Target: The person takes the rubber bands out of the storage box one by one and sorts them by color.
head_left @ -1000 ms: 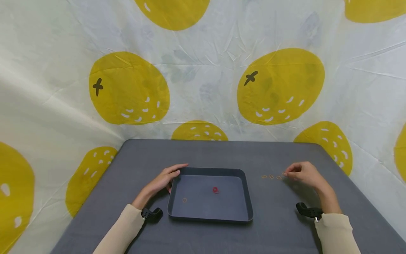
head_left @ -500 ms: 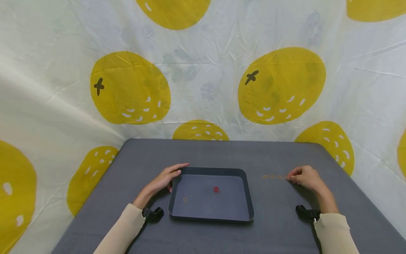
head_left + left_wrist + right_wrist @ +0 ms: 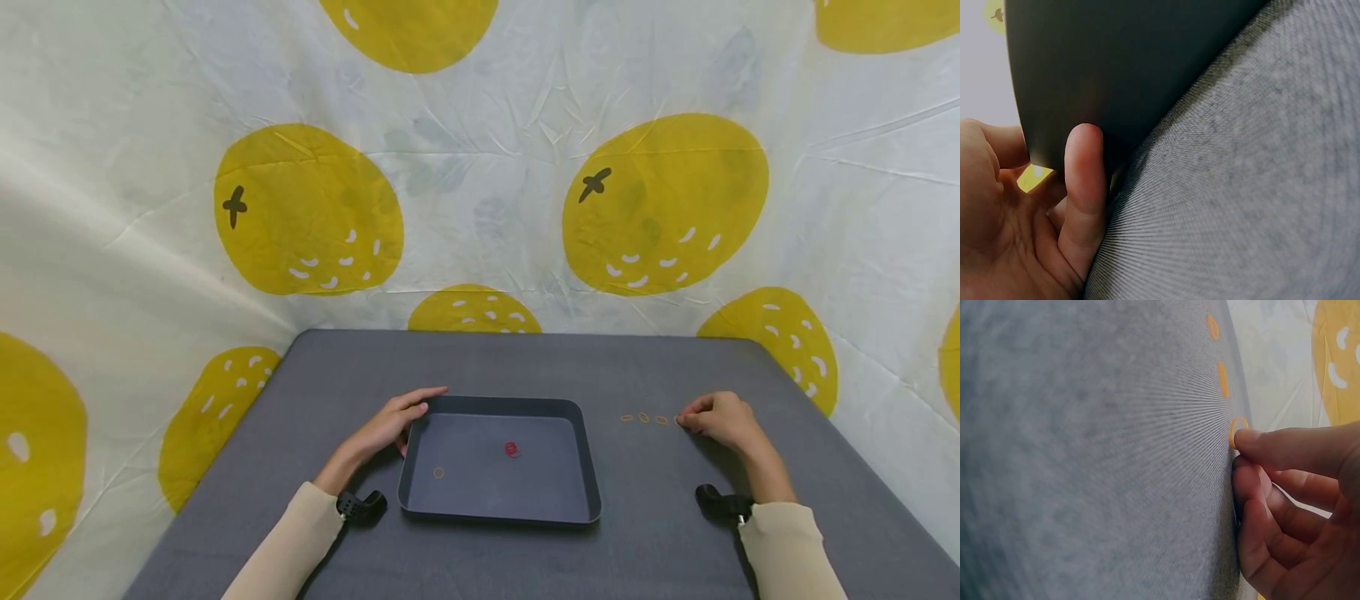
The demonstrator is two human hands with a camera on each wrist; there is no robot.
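Observation:
A dark grey tray (image 3: 495,521) lies in front of me. My left hand (image 3: 381,425) grips its far left corner; in the left wrist view one finger (image 3: 1085,181) presses against the outer wall. To the tray's right, several thin orange rubber bands (image 3: 643,417) lie in a row on the table. At the row's right end my right hand (image 3: 722,419) pinches an orange rubber band (image 3: 1232,431), its fingers curled low at the table surface. Inside the tray are red rubber bands (image 3: 512,449), bunched together, and a single orange rubber band (image 3: 438,473) near the left side.
The grey cloth-covered table (image 3: 495,567) reaches back to a pale curtain (image 3: 480,208) printed with big yellow fruit. A black wrist camera (image 3: 362,507) sits on the left wrist, another black wrist camera (image 3: 722,503) on the right.
Over the last second my right hand has come slightly down and toward me at the row's right end, then held still. My left hand and the tray keep their place.

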